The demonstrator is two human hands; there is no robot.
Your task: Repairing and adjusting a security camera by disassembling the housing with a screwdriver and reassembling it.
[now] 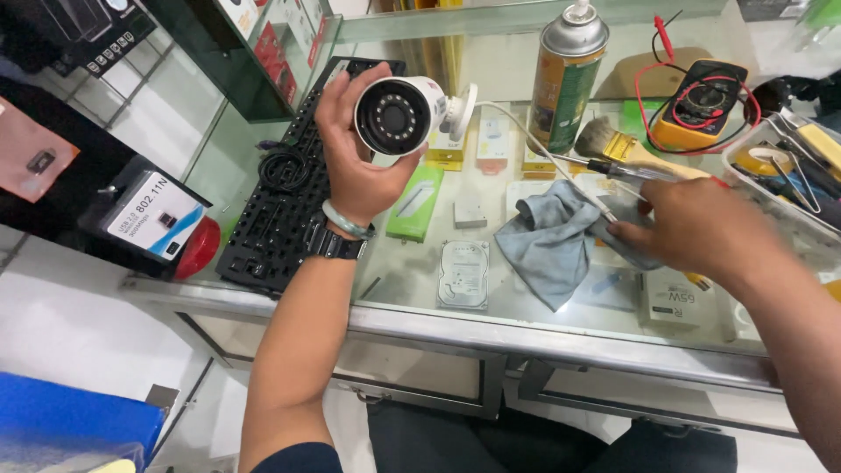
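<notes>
- Left hand (355, 166): fingers (337, 92) wrapped round white camera (399, 114), lens up, above the glass bench (412, 263).
- Right hand (701, 229): fingers pinched on grey cloth (547, 241), which lies on the bench.
- Best wipe gently, camera steadied; its cable (543, 153) trails near the spray can (568, 74).

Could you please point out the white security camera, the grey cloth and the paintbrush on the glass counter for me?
white security camera (396, 116), head view, on the dark round lens face.
grey cloth (547, 236), head view, on the middle folds.
paintbrush (598, 137), head view, on the bristles.
</notes>
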